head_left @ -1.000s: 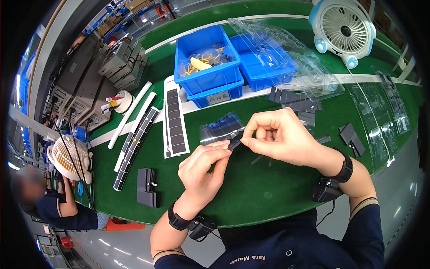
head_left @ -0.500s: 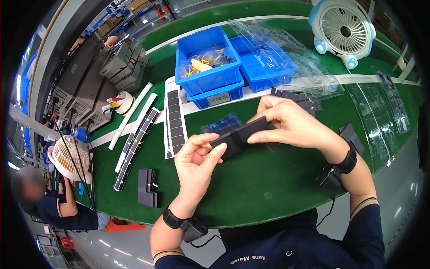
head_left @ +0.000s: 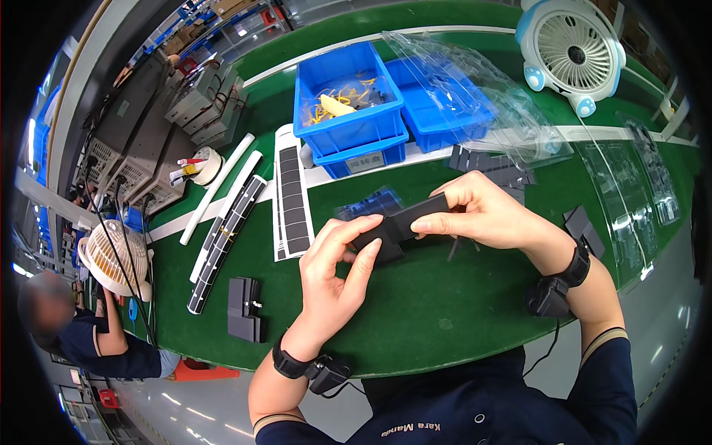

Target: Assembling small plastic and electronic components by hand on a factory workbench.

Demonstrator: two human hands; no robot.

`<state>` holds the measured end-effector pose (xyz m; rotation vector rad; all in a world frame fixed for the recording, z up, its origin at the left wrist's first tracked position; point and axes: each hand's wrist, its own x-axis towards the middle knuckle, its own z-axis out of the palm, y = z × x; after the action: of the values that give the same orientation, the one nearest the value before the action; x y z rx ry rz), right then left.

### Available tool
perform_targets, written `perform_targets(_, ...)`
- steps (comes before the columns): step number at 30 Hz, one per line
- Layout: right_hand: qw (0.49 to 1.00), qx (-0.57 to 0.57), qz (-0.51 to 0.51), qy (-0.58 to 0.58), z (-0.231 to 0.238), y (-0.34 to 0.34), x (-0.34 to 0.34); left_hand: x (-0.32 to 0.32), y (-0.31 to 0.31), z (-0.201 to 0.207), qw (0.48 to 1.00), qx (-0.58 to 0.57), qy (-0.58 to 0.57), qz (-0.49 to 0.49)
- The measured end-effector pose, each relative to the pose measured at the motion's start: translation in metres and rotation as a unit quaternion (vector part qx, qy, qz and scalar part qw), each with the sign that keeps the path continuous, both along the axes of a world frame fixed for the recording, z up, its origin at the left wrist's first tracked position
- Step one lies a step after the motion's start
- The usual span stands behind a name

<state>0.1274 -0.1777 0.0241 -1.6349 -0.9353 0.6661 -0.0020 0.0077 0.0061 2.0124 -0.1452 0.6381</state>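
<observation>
Over the green table, my left hand (head_left: 334, 274) pinches one end of a flat black rectangular part (head_left: 411, 221) between thumb and fingers. At its other end, my right hand (head_left: 486, 211) grips the part with the thumb on the near face and the fingers curled behind. The part looks stepped, with a lower section beneath its left half; whether it is one piece or two I cannot tell. Just behind it lies a shiny dark-blue piece (head_left: 371, 202). To the left on the table sits a similar black part stack (head_left: 245, 309).
Two stacked blue bins (head_left: 348, 126), the upper one holding yellow-wired parts, stand beyond my hands. Clear plastic bags (head_left: 512, 126) droop over another blue bin (head_left: 426, 111). Black-celled strips (head_left: 226, 245) lie left, black pieces (head_left: 584, 231) right. A fan (head_left: 575, 55) stands far right. Another person (head_left: 111, 334) sits left.
Both hands stay on the black part. My right hand has lowered slightly, and the left hand's fingers have shifted a little to the right along the part.
</observation>
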Motion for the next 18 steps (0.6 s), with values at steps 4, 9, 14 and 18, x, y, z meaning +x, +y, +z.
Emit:
perform_targets(4, 0.998, -0.055, -0.001, 0.007, 0.006, 0.000, -0.001, -0.002, 0.000, -0.010, 0.996, -0.078, -0.037, 0.010)
perform_targets(9, 0.999, -0.048, -0.002, 0.012, 0.006, 0.000, -0.003, -0.003, 0.002, -0.012, 0.992, -0.118, -0.049, -0.005)
perform_targets(14, 0.999, -0.042, 0.009, 0.012, 0.005, -0.001, -0.001, -0.001, 0.002, 0.000, 0.999, -0.021, 0.000, -0.035)
perform_targets(18, 0.999, -0.031, 0.010, 0.010, 0.008, 0.001, -0.002, -0.003, 0.002, -0.002, 0.998, -0.064, 0.001, -0.013)
